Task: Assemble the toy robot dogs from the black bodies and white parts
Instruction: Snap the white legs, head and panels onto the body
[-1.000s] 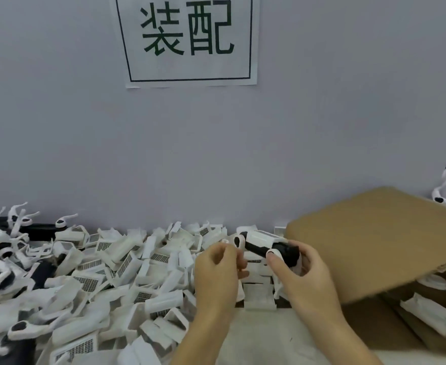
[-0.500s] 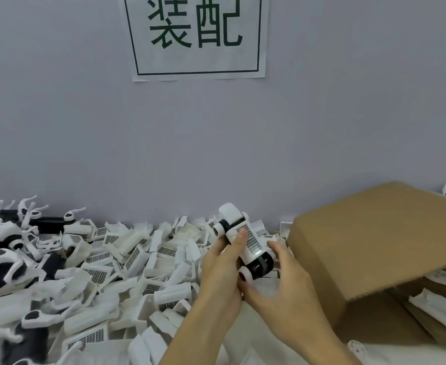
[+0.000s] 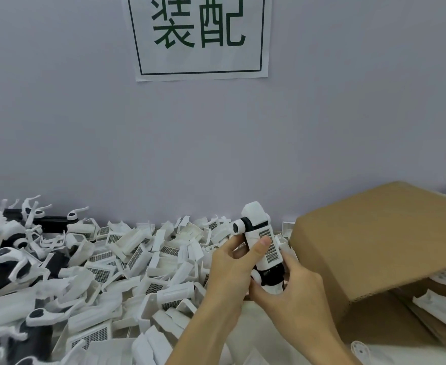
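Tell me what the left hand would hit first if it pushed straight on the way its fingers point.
The left hand points up and right; beyond the black-and-white toy body it grips, probably the brown cardboard box, though depth is unclear.

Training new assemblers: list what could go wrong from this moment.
1. The toy dog body is held in the air by the left hand and right hand; if dropped, it may vanish among the loose white parts.
2. The cardboard box crowds the right hand.
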`<state>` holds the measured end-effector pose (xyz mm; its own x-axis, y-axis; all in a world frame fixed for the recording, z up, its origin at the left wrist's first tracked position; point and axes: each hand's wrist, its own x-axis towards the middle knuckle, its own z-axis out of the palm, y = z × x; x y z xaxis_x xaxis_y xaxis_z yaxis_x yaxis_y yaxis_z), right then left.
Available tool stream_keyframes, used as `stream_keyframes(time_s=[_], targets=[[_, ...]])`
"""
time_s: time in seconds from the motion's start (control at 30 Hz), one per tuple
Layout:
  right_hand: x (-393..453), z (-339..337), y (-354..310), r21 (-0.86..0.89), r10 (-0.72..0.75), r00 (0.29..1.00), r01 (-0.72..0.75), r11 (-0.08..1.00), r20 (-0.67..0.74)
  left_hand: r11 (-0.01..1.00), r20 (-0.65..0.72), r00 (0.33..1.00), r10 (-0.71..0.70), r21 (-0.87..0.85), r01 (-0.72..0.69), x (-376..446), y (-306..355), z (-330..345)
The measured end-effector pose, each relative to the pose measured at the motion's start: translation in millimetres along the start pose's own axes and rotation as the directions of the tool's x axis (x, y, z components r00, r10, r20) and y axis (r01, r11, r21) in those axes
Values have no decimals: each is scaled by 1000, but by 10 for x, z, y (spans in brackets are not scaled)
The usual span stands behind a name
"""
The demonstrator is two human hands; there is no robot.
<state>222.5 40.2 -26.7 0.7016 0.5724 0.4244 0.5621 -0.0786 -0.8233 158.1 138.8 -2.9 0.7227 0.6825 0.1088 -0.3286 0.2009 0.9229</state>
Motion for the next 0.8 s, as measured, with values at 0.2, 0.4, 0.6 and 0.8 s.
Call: stream_keyframes(time_s=[0.2, 0.4, 0.6, 0.8], targets=[[23, -34, 42, -19, -19, 1000, 19, 1000, 8, 999, 5, 999, 34, 36, -34, -12, -19, 28], [81, -100, 89, 89, 43, 970, -66, 994, 240, 974, 36, 989, 144, 171, -148, 14, -51, -38], [137, -201, 56, 332, 6, 996, -37, 942, 93, 780, 159, 920, 357, 490, -388, 19, -156, -49], [211, -245, 44, 381, 90, 994, -60, 923, -63, 598, 346, 866, 362, 626, -500, 7, -227, 0]])
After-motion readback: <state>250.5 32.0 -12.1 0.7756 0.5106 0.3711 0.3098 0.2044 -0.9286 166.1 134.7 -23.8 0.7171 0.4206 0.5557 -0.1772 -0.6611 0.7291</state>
